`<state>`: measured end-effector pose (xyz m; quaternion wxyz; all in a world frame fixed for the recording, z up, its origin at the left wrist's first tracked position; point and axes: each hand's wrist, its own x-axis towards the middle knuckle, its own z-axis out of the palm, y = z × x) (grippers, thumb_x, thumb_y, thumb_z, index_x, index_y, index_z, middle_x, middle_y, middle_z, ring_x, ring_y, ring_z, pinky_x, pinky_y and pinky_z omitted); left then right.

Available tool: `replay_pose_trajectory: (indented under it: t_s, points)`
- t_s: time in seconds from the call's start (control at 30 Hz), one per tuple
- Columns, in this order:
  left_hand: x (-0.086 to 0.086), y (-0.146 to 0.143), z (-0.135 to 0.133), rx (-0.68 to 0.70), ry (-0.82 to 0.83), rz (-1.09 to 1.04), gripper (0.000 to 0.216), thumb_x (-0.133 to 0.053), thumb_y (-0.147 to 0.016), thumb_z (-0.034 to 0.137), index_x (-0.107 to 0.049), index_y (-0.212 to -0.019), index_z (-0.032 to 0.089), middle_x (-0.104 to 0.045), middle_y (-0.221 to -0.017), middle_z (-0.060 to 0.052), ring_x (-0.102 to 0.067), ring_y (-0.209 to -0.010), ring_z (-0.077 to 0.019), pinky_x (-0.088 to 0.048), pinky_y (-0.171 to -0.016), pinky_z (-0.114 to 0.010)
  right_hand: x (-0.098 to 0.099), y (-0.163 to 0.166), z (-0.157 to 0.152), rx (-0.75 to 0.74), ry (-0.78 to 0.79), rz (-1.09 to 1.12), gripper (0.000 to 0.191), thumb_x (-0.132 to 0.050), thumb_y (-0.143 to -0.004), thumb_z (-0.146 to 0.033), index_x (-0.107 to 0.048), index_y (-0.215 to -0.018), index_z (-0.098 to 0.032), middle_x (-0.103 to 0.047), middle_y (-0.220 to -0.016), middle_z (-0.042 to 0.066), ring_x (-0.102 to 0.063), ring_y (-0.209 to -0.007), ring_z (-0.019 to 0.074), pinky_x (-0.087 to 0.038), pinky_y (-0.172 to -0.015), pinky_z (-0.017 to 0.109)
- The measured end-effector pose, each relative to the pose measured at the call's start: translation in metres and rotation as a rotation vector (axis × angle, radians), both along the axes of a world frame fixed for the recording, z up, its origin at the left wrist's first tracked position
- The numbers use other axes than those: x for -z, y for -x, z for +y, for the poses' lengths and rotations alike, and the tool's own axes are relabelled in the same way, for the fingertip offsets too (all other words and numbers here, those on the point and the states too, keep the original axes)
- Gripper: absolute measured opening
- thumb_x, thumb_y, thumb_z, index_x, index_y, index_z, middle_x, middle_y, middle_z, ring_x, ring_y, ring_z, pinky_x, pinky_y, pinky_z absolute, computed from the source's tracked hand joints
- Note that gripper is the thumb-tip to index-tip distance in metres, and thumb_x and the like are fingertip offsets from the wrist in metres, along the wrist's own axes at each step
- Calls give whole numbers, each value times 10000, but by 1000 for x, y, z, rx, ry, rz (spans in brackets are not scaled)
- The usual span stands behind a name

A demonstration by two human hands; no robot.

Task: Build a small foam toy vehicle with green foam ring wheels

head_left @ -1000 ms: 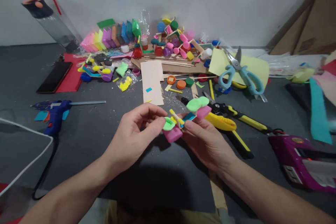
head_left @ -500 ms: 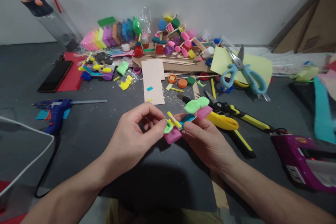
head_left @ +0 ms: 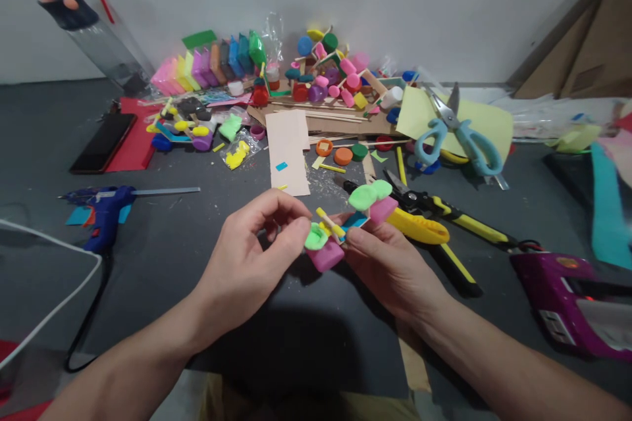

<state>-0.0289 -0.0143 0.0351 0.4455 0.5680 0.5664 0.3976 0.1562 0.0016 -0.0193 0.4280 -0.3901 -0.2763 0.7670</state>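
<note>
Both hands hold a small clay-and-stick model (head_left: 345, 223) above the dark table (head_left: 172, 243). The model has two pink blocks, light green blobs on top, a blue strip and a short yellow stick. My left hand (head_left: 251, 256) pinches the green blob (head_left: 315, 237) on the near pink block (head_left: 326, 255) between thumb and forefinger. My right hand (head_left: 390, 266) grips the model from below and behind, thumb against the pink block. The far pink block (head_left: 383, 210) with its green top (head_left: 368, 195) sticks out past my right fingers.
Behind the hands lie a cardboard strip (head_left: 288, 151), yellow cutters (head_left: 424, 223), blue scissors (head_left: 459, 135) on yellow paper, clay packs (head_left: 212, 66) and a heap of coloured models (head_left: 330, 75). A blue glue gun (head_left: 106, 210) and phone (head_left: 103, 143) lie left; a purple tool (head_left: 567, 299) lies right.
My left thumb and forefinger have worked on the green blob on the near pink block, tilting it and laying it flat again. The model has barely moved.
</note>
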Motion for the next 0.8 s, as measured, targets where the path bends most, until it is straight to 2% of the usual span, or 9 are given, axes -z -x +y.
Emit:
replay_pose_trajectory:
  t_s: [0.1, 0.3, 0.47, 0.8]
  points:
    - [-2, 2, 1, 8, 11, -23, 103, -582, -927, 261, -662, -880, 215, -646, -817, 30, -548, -728, -120, -429, -671, -241, 1, -1, 0, 4, -10, 5, 249, -884, -683, -380, -793, -875, -249, -790, -961, 24, -706, -878, 199, -540, -950, 385]
    - [-5, 4, 4, 139, 40, 20, 77, -587, -894, 194, -653, -860, 214, -623, -852, 39, -562, -805, -121, -415, -733, -253, -1, -1, 0, -31, -44, 1, 258, -884, -683, -397, -797, -873, -247, -780, -914, 15, -691, -840, 180, -540, -894, 354]
    - [-4, 5, 4, 179, 24, 65, 87, -581, -874, 145, -612, -825, 210, -586, -842, 48, -531, -814, -111, -402, -750, -239, -3, 0, 0, -41, -64, -6, 252, -889, -679, -401, -799, -866, -257, -778, -907, 8, -681, -830, 165, -529, -859, 324]
    - [-4, 6, 5, 162, -7, 141, 95, -608, -870, 164, -605, -786, 207, -578, -807, 68, -517, -776, -91, -392, -734, -217, -4, 1, 0, -50, -74, -5, 269, -900, -670, -402, -801, -866, -247, -770, -886, 3, -667, -809, 143, -528, -815, 277]
